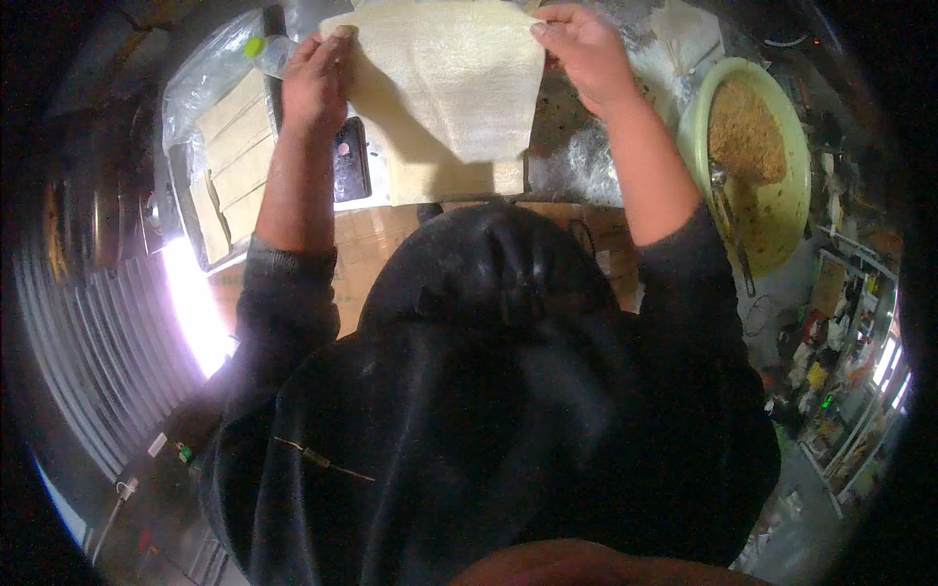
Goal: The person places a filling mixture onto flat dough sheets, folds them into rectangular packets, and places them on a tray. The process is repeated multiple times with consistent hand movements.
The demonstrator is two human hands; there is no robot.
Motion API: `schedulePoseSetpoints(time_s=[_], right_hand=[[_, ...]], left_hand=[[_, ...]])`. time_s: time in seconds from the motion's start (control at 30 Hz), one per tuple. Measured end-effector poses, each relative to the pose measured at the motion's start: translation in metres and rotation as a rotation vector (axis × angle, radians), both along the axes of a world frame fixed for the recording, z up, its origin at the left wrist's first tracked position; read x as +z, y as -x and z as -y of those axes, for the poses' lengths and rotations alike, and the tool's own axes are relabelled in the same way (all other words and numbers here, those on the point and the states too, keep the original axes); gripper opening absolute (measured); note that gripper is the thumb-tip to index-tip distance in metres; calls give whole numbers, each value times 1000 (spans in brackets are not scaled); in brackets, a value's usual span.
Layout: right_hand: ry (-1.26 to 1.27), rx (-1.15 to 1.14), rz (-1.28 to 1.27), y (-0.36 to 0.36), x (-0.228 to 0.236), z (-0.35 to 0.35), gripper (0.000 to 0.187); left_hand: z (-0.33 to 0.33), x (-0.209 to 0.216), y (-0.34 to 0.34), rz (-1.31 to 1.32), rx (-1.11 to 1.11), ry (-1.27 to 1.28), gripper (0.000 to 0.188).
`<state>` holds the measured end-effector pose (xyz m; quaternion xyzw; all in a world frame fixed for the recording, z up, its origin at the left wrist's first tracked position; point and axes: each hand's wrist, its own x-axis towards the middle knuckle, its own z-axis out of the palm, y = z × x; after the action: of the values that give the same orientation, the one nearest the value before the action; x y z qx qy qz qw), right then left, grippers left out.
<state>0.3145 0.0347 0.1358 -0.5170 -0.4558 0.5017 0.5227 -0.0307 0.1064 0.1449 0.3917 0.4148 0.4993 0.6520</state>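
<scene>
A pale, thin sheet of dough [449,78] is stretched between my two hands, its near end hanging over more pale dough [430,184] on the worktop. My left hand [318,83] pinches the sheet at its far left corner, thumb on top. At the far right corner my right hand [589,59] grips it between thumb and fingers. A shadow falls across the sheet's lower left part. Close to my left wrist lies a dark phone [350,161].
Left of my left arm, a tray [176,171] holds several flat dough pieces [239,146]. A bottle with a green cap [255,47] lies beyond it. On the right stands a pale green basin [700,127] with brown crumbly filling [747,127] and a metal spoon [731,215].
</scene>
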Motion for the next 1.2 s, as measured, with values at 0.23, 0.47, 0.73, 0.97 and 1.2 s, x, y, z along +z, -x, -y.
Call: schedulePoseSetpoints(time_s=[0.23, 0.47, 0.73, 0.97, 1.2], right_hand=[[629, -23, 124, 33, -121, 16, 75], [558, 83, 435, 46, -156, 48, 33], [385, -42, 596, 45, -166, 68, 20], [506, 2, 787, 44, -106, 74, 24], [471, 44, 749, 33, -127, 74, 22]], left_hand=[[5, -145, 6, -996, -295, -56, 29], [17, -150, 18, -1087, -286, -40, 39], [28, -168, 28, -956, -338, 1, 48], [47, -135, 13, -1106, -285, 111, 50], [26, -174, 21, -1069, -352, 71, 41]])
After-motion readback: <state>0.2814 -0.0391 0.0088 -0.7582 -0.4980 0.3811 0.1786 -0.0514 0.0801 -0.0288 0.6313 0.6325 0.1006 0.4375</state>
